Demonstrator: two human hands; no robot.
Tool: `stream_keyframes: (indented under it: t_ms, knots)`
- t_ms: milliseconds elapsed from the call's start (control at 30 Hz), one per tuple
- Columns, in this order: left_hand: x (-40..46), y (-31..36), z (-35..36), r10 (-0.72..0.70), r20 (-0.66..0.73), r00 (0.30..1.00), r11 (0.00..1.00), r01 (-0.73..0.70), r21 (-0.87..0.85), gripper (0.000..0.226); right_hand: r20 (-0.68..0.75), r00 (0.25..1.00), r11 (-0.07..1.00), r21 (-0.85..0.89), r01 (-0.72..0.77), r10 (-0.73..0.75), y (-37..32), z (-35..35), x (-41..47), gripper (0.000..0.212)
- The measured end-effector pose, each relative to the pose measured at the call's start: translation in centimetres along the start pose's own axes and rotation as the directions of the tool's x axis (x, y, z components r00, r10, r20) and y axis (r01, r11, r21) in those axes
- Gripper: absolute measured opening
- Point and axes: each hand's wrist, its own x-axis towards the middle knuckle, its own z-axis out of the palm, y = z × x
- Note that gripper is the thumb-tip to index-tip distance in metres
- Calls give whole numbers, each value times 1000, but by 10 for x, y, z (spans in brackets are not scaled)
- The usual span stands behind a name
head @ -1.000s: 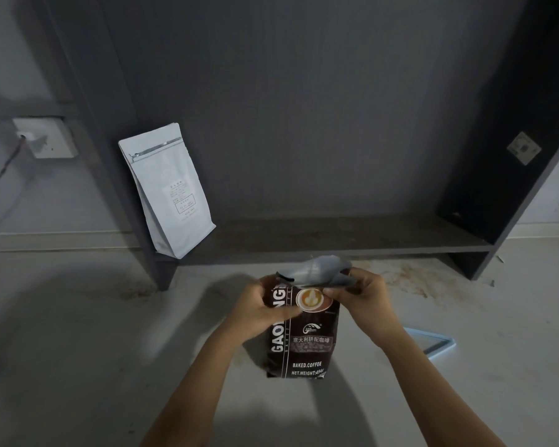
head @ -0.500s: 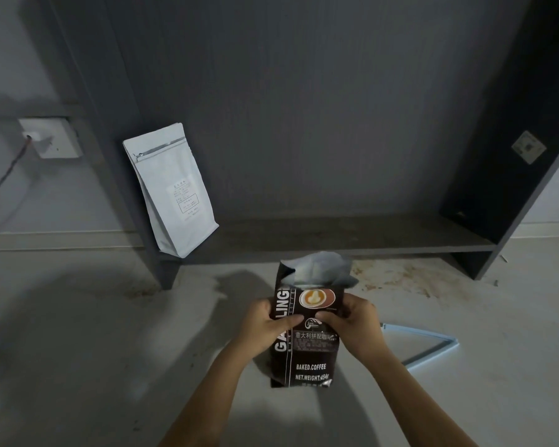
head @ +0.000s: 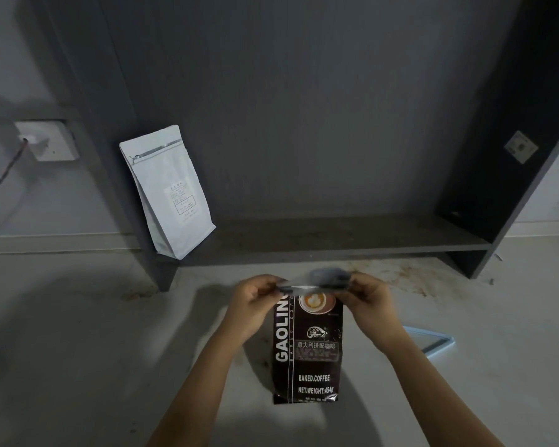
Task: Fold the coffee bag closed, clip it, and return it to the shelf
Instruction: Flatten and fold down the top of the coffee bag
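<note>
Both hands grip the top of the dark brown foil coffee bag (head: 307, 350), one at each upper corner. The left hand (head: 255, 304) pinches the left corner between thumb and curled fingers, and the right hand (head: 367, 298) pinches the right corner the same way. Between them the silver inner lining of the bag's mouth (head: 328, 279) shows as a flattened, blurred strip, bent over towards the near side. The bag stands upright on the pale grey floor (head: 78, 350), its printed front with white lettering and a coffee-cup picture facing the camera.

On the floor just right of the right forearm lies a light blue plastic sealing clip (head: 433, 341), opened in a narrow V, apart from the bag and from both hands.

Farther away stands the dark grey shelf unit (head: 336, 240), its low board just beyond the bag. At the left end of that board a plain white pouch with a zip strip (head: 167, 191) leans against the shelf's left upright. On the wall to the far left sits a white wall socket (head: 49, 141) with a plugged-in cable.
</note>
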Motion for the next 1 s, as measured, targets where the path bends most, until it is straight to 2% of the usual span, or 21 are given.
stream_keyframes:
  t_ms: [133, 267, 400, 533, 700, 767, 833, 900, 933, 1000]
  knots:
    - [0, 4, 0, -17, 30, 999, 998, 19, -59, 60, 17, 1000, 1000, -21, -20, 20, 2, -3, -3, 43]
    - [-2, 12, -5, -88, 48, 995, 995, 90, -35, 54, 17, 1000, 1000, -17, -25, 26, -2, -5, -6, 45]
    - [-3, 24, 0, -128, 58, 990, 986, 121, 115, 23, 22, 999, 999, 10, -33, 33, -8, -4, -9, 42]
    - [-2, 27, 6, -206, 80, 975, 960, 185, 212, 34, 60, 997, 998, -36, -47, 49, -15, -5, -9, 45]
    - [-5, 32, 7, -177, 95, 980, 948, 144, 282, 28, 0, 994, 991, 73, -111, 111, -30, -6, -5, 36]
    - [-7, 33, 9, -155, 82, 985, 943, 123, 308, 32, 19, 996, 996, -3, -91, 91, -36, -4, -3, 24]
    - [-8, 34, 11, -132, 54, 990, 942, 108, 318, 35, 104, 989, 978, -194, -84, 105, -38, -1, -1, 16]
    - [-10, 35, 13, -118, 32, 993, 940, 101, 327, 38, 165, 978, 909, -415, -47, 126, -37, 5, 1, 19]
    - [-11, 35, 14, -110, 27, 994, 938, 95, 332, 38, 171, 976, 879, -475, -39, 135, -37, 9, 0, 19]
    - [-13, 34, 16, -98, 21, 995, 938, 85, 335, 39, 153, 976, 869, -490, -59, 153, -37, 14, -1, 14]
